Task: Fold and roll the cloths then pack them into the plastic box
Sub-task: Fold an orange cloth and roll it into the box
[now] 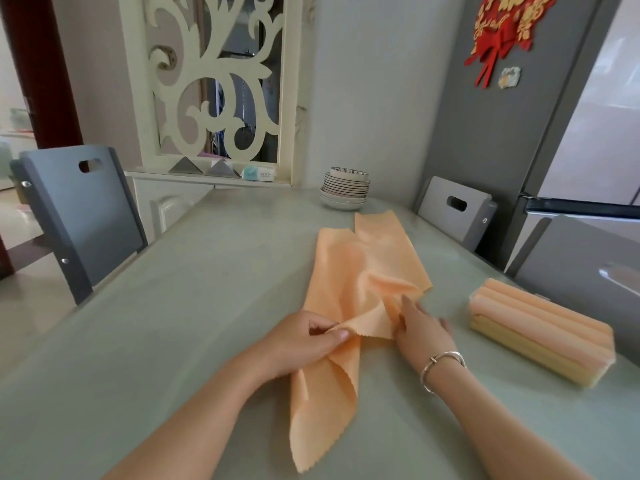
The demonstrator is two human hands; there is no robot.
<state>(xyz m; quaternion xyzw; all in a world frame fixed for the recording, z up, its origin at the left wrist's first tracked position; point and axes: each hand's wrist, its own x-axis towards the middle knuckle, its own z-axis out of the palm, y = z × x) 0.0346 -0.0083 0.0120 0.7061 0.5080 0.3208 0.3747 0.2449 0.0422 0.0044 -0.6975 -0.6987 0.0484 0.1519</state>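
A long orange cloth [349,271] lies crumpled along the middle of the pale green table [173,323], its near end reaching toward me. My left hand [304,341] pinches a raised fold of the cloth between thumb and fingers. My right hand [420,329], with a bracelet on the wrist, rests on the cloth's right edge, fingers bent against the fabric. To the right stands the clear plastic box [540,336], filled with rolled orange and yellow cloths.
A stack of plates and bowls [344,192] sits at the table's far end. Grey chairs stand at the left [81,216] and at the right [457,213]. A grey refrigerator [519,133] rises at the right.
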